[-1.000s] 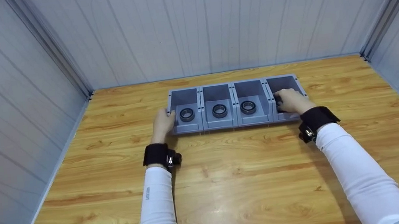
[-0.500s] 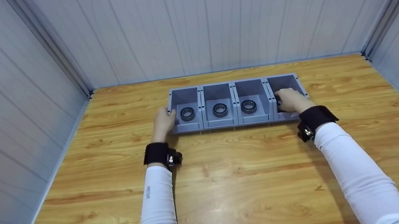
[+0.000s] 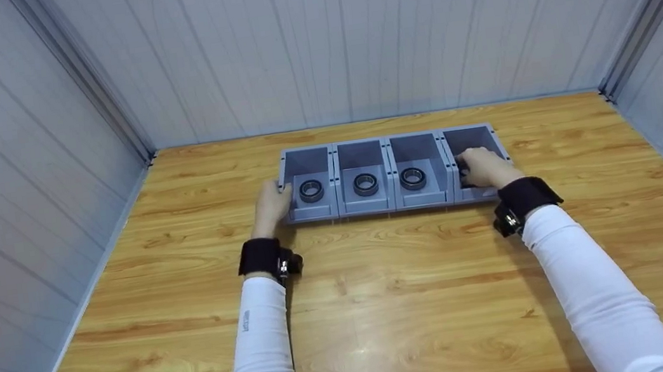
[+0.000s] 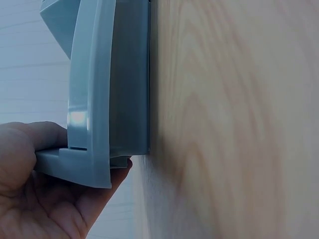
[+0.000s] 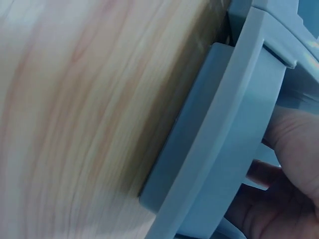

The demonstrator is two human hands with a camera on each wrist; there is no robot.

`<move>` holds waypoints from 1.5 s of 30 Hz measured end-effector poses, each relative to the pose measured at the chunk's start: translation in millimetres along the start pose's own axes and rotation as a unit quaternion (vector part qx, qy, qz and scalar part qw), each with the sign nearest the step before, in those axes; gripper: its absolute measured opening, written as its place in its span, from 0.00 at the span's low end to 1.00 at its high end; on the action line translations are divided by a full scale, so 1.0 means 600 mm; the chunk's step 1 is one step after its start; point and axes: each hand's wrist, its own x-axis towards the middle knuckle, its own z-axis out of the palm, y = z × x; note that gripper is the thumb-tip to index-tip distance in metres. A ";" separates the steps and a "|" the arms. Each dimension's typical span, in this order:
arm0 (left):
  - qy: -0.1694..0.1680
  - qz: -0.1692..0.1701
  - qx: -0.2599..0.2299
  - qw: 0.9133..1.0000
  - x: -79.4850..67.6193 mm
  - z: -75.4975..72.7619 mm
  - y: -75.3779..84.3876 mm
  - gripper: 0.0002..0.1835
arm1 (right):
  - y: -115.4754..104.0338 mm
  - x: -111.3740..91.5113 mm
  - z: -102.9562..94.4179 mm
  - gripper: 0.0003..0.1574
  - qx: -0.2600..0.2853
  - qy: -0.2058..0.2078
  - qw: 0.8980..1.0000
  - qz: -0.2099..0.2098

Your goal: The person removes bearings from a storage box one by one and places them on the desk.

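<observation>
In the head view, four joined bins (image 3: 366, 206) holding rings (image 3: 366, 193), probably heavy and slick, best pinched from outside, stand near the bench's (image 3: 386, 307) far edge. The left wrist view shows the left hand (image 4: 55, 209) clamping the bins' stiff-looking wall (image 4: 75, 167); the right, the right hand (image 5: 284, 194) inside one, grip unclear.

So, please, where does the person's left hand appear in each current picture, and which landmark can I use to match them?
Head: the left hand is left of centre, at the left end of the row of grey bins.
Left wrist: the left hand is at lower left, gripping the end bin.
Right wrist: not in it; the hand there is the right hand.
Shared landmark: the grey bins, only partly visible in both wrist views.
</observation>
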 end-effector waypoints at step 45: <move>-0.004 -0.013 0.000 1.000 0.003 0.005 0.000 0.10 | -0.014 -0.018 -0.049 0.33 0.028 0.009 0.999 -0.014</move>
